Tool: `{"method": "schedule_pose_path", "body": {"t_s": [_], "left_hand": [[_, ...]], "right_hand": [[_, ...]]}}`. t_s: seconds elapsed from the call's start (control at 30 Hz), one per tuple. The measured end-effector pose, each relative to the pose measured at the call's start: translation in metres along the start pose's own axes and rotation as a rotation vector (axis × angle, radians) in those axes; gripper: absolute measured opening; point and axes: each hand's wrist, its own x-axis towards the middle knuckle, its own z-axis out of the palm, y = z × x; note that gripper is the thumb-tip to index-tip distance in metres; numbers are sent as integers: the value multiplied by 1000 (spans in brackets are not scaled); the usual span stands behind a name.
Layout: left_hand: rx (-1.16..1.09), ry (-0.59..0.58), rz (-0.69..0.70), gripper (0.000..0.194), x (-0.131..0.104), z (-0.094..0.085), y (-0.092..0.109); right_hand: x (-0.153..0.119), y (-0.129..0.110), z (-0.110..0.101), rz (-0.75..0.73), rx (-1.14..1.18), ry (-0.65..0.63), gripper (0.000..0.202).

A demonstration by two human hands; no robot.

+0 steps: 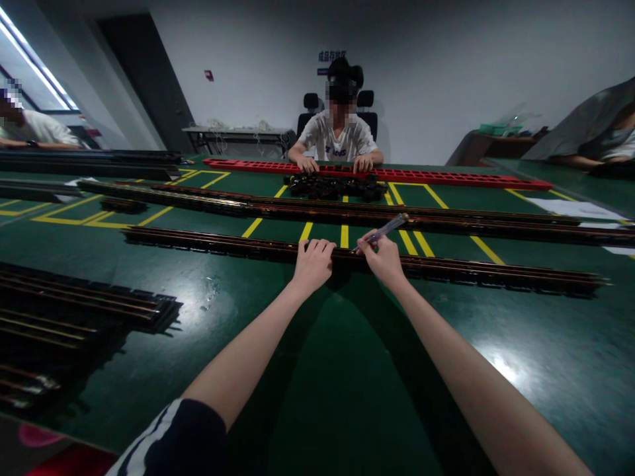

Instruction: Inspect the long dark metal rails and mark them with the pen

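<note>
A long dark rail strip (471, 269) with thin copper-coloured lines lies across the green table in front of me. My left hand (313, 264) is closed over its near middle, fingers curled onto the top. Just to the right, my right hand (383, 259) grips a screwdriver with a clear handle (391, 226). The screwdriver leans up and to the right, its thin tip down at the strip between my hands. What the tip touches is too small to make out.
More dark strips (278, 208) run across behind mine, and a stack of strips (89, 294) lies at left. Across the table, a person's hands (364, 162) are at a cluster of black parts (337, 186) by a red slotted rail (461, 177). White papers (570, 208) lie at right.
</note>
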Motion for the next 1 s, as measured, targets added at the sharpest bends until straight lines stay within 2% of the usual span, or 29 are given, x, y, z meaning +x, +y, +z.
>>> {"method": "schedule_pose_path", "body": {"t_s": [0.43, 1.0], "left_hand": [[19, 48, -19, 39, -1, 1, 0], [-40, 7, -6, 43, -1, 1, -2]], "right_hand": [[1, 4, 0, -32, -18, 9, 13], [0, 7, -3, -1, -32, 74, 21]]}}
